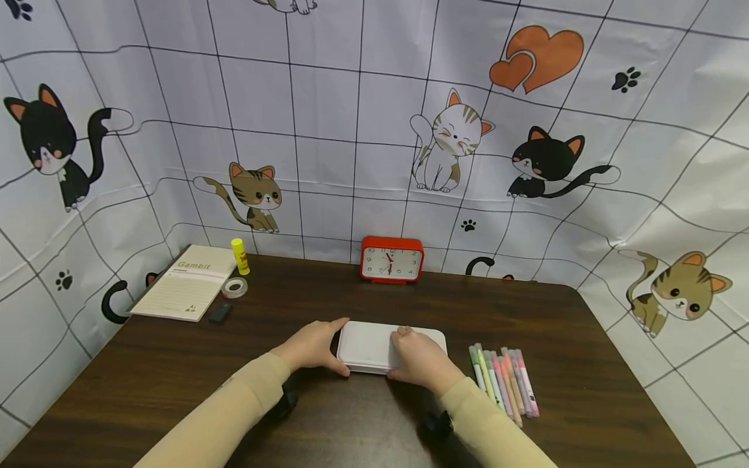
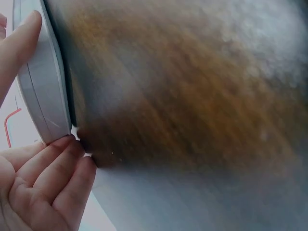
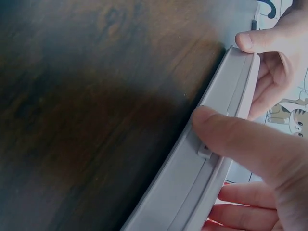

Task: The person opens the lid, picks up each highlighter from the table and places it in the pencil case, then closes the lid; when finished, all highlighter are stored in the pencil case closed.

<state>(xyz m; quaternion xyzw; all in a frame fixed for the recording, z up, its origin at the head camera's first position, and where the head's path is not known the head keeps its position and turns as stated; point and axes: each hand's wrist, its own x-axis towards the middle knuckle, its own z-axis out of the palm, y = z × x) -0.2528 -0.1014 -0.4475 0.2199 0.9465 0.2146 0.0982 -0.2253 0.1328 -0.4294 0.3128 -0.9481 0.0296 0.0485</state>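
- Notebook, glue stick and tape roll lie far left.
- Left hand grips the closed white case at table centre; contents hidden.
- Right hand clasps its front edge, thumb at the latch.
- Red clock stands behind; markers lie right.

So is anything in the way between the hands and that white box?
No, nothing visible. Both hands are already on the white box: the left hand grips its left end, and the right hand lies over its top with the thumb pressed on the front edge by the small latch.
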